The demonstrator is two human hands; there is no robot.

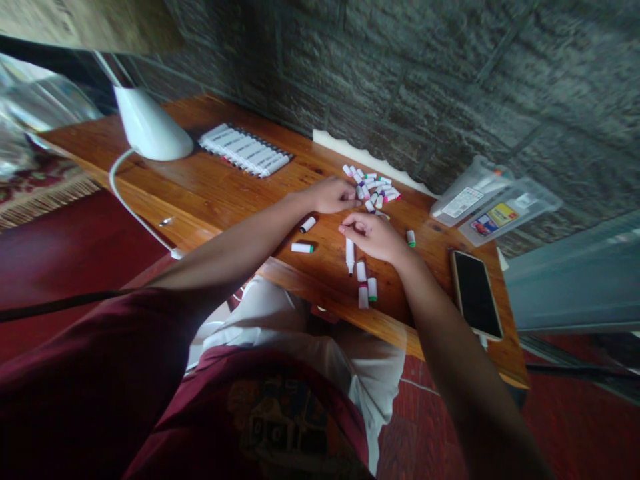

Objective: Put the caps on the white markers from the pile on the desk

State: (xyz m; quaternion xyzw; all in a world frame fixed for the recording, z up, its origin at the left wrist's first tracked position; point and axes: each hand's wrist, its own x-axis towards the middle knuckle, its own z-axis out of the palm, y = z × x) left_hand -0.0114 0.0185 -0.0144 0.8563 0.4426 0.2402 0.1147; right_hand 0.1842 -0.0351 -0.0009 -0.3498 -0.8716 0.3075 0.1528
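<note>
My left hand rests low over the table at the near left edge of a heap of marker caps. Its fingers are curled, and what is in them, if anything, is hidden. Close beside it, my right hand has its fingers bent together over the upper end of a white marker. The dark tip of that marker points toward me. Around my hands lie a black-ended cap, a green-ended cap, another green-ended cap and several caps near the front edge.
A row of white markers lies at the left, beside a white lamp with a cord. Two clear plastic cases stand against the stone wall. A phone lies at the right end of the wooden table.
</note>
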